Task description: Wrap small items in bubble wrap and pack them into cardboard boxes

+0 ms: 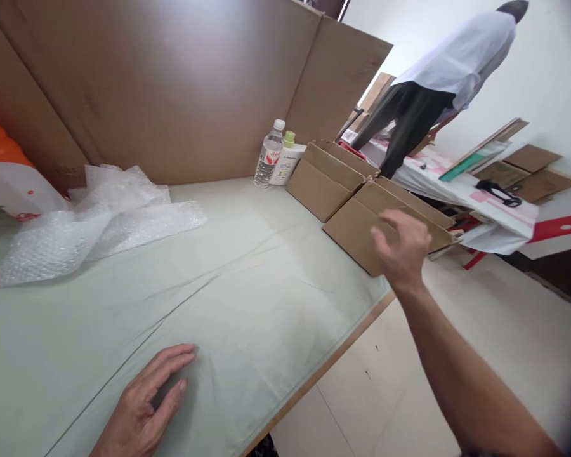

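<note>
My right hand [403, 246] is stretched out at the nearer cardboard box [356, 231], its thumb and fingers apart in front of the box's side. Whether the fingertips touch the cardboard I cannot tell. Just behind stands a second cardboard box [321, 187], side by side with the first; both have raised flaps, and their insides are hidden. Low over the pale green tablecloth [247, 298], my left hand [155, 400] has its fingers extended and holds nothing.
Sheets of bubble wrap [109, 222] lie at the left beside an orange and white bag [19, 171]. A water bottle [269, 155] and a white carton [288, 165] stand by a tall cardboard panel [185, 95]. Beyond, a person [438, 76] bends over another table [485, 203].
</note>
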Available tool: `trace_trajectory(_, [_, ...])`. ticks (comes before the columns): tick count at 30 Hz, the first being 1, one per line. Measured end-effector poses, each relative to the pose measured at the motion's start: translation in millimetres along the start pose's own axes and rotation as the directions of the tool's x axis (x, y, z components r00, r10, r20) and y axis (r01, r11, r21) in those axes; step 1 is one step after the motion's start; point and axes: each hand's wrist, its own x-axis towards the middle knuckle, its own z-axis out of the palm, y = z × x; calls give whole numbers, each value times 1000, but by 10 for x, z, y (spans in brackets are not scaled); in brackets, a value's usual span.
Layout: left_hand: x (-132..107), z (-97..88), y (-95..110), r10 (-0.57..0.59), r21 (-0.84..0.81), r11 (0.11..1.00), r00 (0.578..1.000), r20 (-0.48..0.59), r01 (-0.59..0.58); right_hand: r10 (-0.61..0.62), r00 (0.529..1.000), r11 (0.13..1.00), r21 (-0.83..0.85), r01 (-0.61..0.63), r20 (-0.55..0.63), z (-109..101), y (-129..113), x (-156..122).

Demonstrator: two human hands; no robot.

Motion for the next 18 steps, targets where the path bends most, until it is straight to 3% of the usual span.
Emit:
trace_trajectory(4, [14,56,-43,-4,2,1000,998,-67,4,85,985,987,-152,-61,153,231,-215,1122])
trace_trajectory(7, [12,91,-55,43,-14,999,995,-85,-44,188,933,965,-234,-117,309,465,-291,1532])
trace_trajectory(12, [18,88,-29,92,-18,995,991,-102,-94,184,924,964,-245,-103,336,674,-307,1591])
trace_trajectory(18, [24,83,12,99,-8,995,984,-145,-101,145,936,972,-221,-75,321,665,-312,1548])
